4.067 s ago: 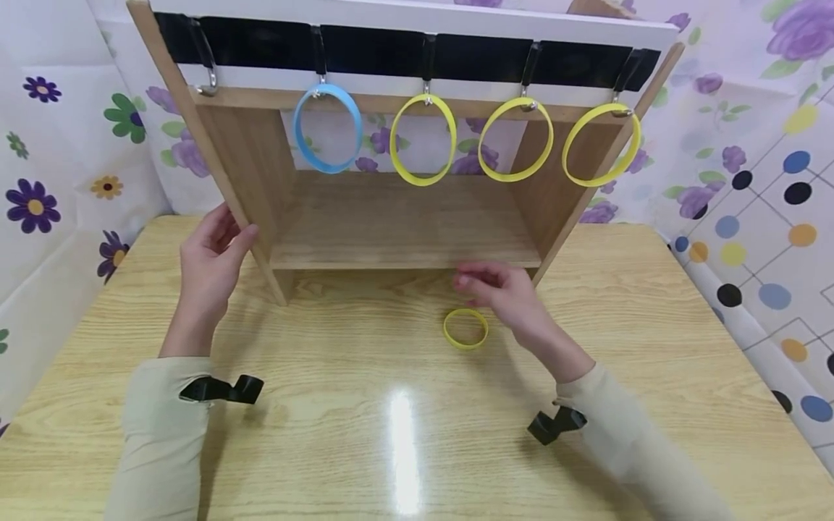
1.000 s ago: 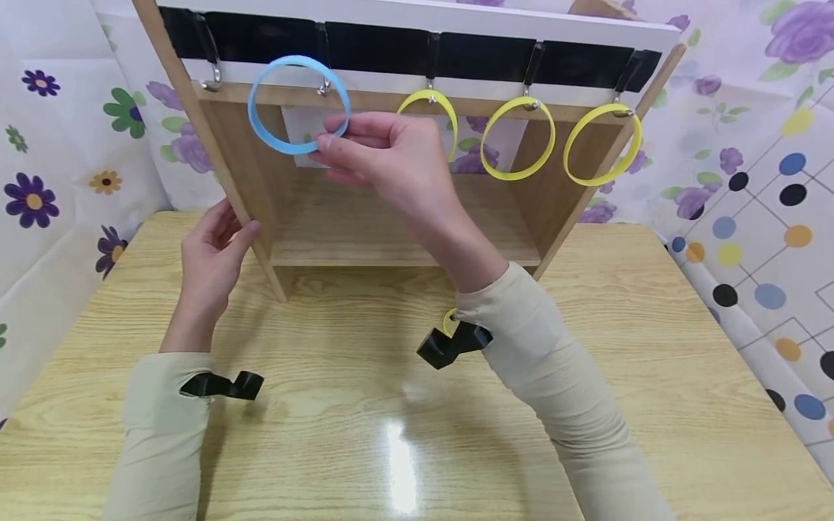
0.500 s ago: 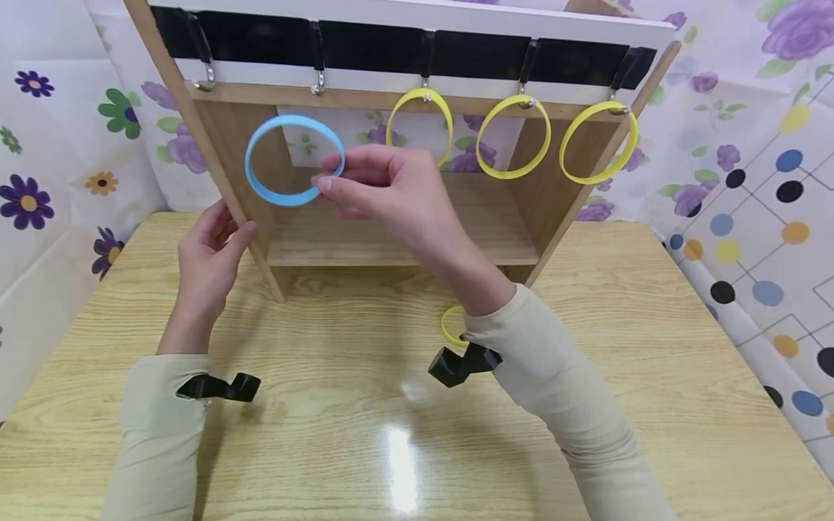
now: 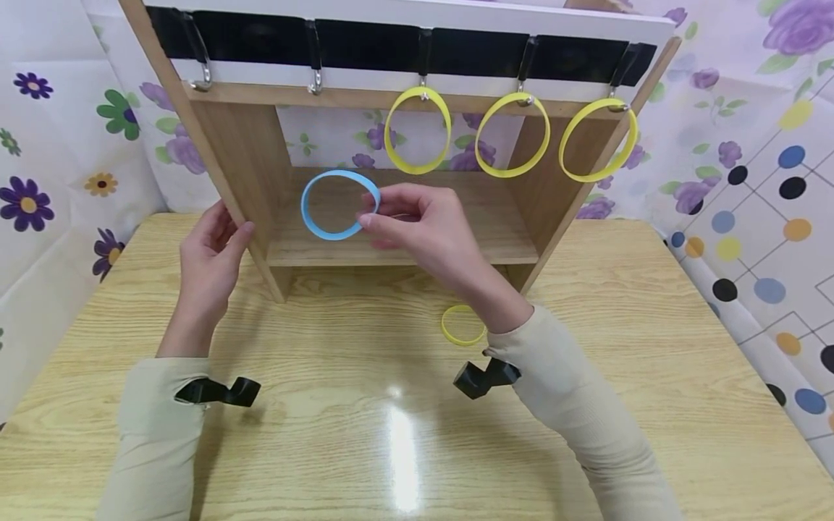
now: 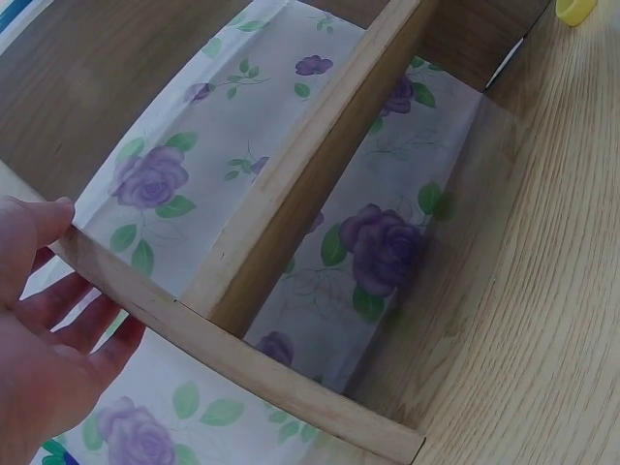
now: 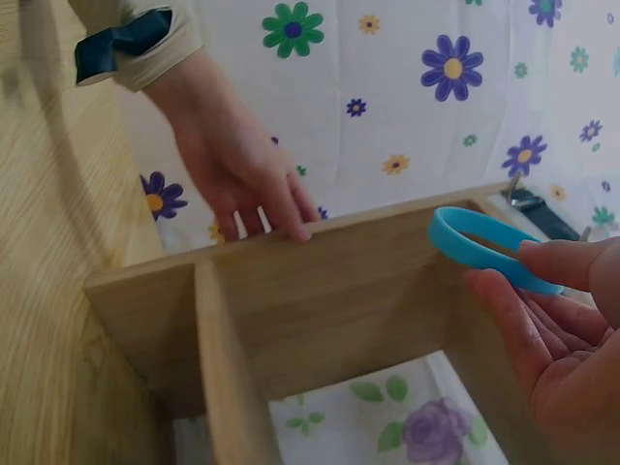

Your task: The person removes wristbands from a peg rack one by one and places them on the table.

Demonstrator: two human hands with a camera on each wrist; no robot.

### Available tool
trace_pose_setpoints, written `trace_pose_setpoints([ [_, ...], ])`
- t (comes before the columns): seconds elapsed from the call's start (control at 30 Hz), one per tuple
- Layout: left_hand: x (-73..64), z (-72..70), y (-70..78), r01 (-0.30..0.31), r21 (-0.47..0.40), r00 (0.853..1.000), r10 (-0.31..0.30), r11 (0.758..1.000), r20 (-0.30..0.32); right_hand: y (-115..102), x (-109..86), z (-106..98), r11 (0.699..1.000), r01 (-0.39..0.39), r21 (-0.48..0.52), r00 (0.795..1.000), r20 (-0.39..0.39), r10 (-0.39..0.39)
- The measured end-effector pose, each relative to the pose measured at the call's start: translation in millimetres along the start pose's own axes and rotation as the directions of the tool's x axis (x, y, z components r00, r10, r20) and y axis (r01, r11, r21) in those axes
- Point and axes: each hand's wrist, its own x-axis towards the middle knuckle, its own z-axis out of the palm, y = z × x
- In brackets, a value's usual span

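Note:
A blue silicone wristband (image 4: 339, 205) is pinched at its right side between the thumb and fingers of my right hand (image 4: 423, 224). It hangs in front of the shelf opening, below the hooks and free of them. My left hand (image 4: 211, 264) holds the left side panel of the wooden shelf (image 4: 404, 258), thumb on the front edge and fingers on the outer face, as the left wrist view also shows. Three yellow wristbands, the nearest one (image 4: 389, 137) among them, hang from hooks on the right. Another yellow wristband (image 4: 449, 337) lies on the table, partly behind my right wrist.
Two bare hooks, the leftmost hook (image 4: 203, 81) and its neighbour hook (image 4: 316, 85), sit on the white rail with black strips (image 4: 254, 37). The wood-grain table (image 4: 313, 434) spreads below. Flowered cloth (image 4: 39, 304) covers the walls behind and at the left.
My right hand has taken the blue wristband off the second hook, then lowered it and moved it slightly right. My left hand keeps its hold on the shelf side.

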Motion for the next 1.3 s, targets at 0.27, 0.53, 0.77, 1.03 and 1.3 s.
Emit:
trace_pose_setpoints([
  [0.27,-0.6,0.3,0.2,0.01,-0.062,1.0,-0.011,0.998,-0.007,19.7,-5.3,-11.2,0.999,-0.034,0.016,0.999,-0.032,0.034],
  [0.53,-1.9,2.2,1.2,0.001,-0.078,1.0,-0.002,0.997,-0.009,35.9,-12.5,-24.4,0.996,-0.091,0.006,0.995,-0.045,0.091],
  [0.77,-2.2,3.1,1.5,-0.01,-0.072,1.0,0.009,0.997,-0.01,49.2,-21.1,-36.4,0.989,-0.144,0.035,0.989,-0.025,0.145],
  [1.03,-2.4,3.1,2.0,-0.005,-0.086,1.0,0.003,0.996,-0.027,67.2,-31.2,-48.8,0.978,-0.207,0.04,0.978,-0.016,0.208],
  [1.3,-2.3,3.4,1.4,-0.002,-0.092,1.0,-0.001,0.996,-0.028,85.0,-41.4,-68.8,0.964,-0.257,0.062,0.965,-0.039,0.26],
])
